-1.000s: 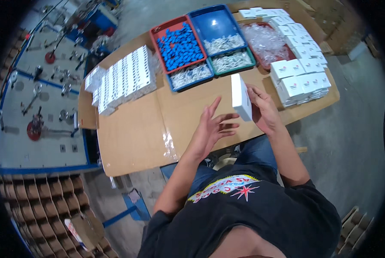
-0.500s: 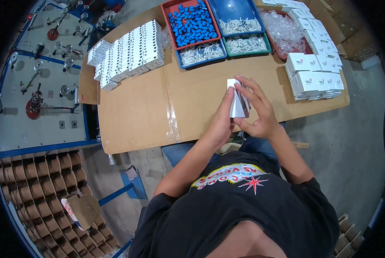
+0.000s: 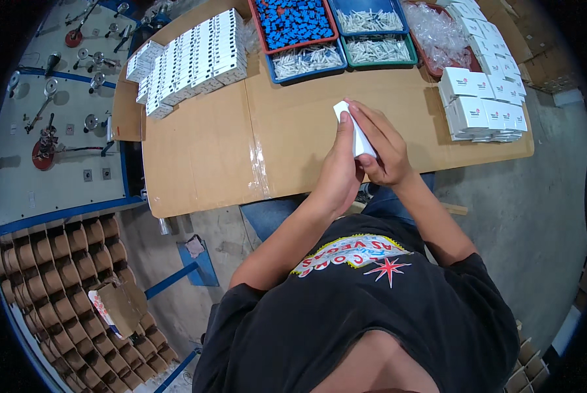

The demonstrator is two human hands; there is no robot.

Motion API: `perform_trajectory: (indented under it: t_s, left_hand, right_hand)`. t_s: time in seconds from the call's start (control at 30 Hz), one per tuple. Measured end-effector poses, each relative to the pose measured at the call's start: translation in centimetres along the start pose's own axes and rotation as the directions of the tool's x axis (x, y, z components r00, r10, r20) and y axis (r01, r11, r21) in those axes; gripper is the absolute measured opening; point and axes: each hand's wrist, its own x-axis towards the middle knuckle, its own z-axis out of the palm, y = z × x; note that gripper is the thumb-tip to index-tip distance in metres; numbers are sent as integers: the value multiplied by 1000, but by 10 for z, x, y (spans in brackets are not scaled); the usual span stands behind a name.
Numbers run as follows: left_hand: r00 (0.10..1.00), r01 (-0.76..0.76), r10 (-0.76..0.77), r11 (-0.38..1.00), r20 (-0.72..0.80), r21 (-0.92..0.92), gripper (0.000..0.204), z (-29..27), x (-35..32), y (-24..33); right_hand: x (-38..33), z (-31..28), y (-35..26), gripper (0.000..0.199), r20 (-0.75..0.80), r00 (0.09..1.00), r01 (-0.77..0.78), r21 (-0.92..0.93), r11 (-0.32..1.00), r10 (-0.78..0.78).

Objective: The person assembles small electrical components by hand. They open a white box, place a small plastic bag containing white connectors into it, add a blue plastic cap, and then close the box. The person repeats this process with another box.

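A small white box point(image 3: 357, 133) is held between both of my hands, above the near part of a cardboard-covered table point(image 3: 201, 150). My left hand point(image 3: 339, 160) closes along its left side, the thumb lying near the top end. Against the right side, the fingers of my right hand point(image 3: 384, 141) are wrapped, with the thumb low by the bottom end. The box stands tilted, its top leaning left. My palms and fingers hide most of its sides.
Rows of white boxes point(image 3: 195, 62) stand at the back left, and stacked white cartons point(image 3: 480, 108) at the right. Between them are trays of blue pieces point(image 3: 293, 23), white plugs point(image 3: 306, 62) and clear plastic bags point(image 3: 437, 36). A cardboard divider grid point(image 3: 51, 275) lies lower left.
The box has tilted further left at its top. My right hand has closed more around it, covering the side that showed before. The whole view has shifted slightly.
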Motion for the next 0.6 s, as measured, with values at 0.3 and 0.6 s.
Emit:
perform_trajectory:
  t_s: [0.3, 0.6]
  left_hand:
    - [990, -63, 64, 998, -130, 7, 57, -6, 8, -15]
    - [984, -69, 70, 998, -162, 13, 56, -9, 14, -19]
  right_hand:
    - [-12, 13, -4, 63, -26, 996, -85, 49, 995, 86]
    - [-12, 20, -2, 62, -83, 991, -102, 55, 993, 107]
